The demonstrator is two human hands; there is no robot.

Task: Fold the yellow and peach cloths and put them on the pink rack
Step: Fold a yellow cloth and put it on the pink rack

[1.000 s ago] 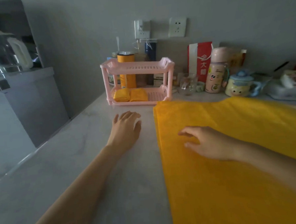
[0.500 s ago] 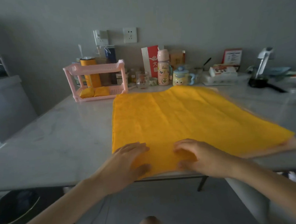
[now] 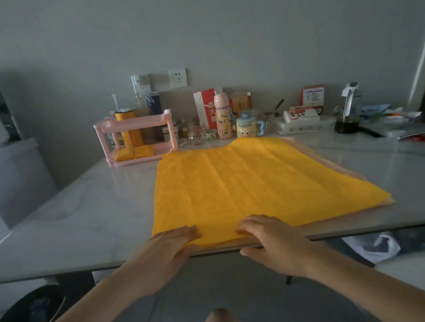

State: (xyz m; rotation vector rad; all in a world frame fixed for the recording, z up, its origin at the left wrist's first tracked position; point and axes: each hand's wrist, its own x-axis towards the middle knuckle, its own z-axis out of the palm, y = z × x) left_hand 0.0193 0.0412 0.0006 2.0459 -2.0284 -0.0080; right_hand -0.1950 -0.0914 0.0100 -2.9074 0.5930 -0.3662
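Observation:
A large yellow cloth (image 3: 244,183) lies spread flat on the grey marble table (image 3: 86,216). Under it lies a peach cloth (image 3: 386,204), showing only along the right and near edges. My left hand (image 3: 171,249) is at the yellow cloth's near left corner, fingers on top and thumb at the edge. My right hand (image 3: 272,241) holds the near edge a little to the right, fingers bent on top, thumb below the table edge. The pink rack (image 3: 136,137) stands at the back left with two folded yellow cloths (image 3: 134,152) on its lower shelf.
Along the back wall stand a yellow canister (image 3: 128,130), a pink bottle (image 3: 222,118), a duck mug (image 3: 246,127), boxes (image 3: 300,119) and a glass pot (image 3: 347,119). A black bin (image 3: 25,316) sits on the floor at the lower left.
One second ago my hands were far up the table near the rack. They came back to the cloth's near edge, and the view pulled back from the table. Since half a second ago they barely moved.

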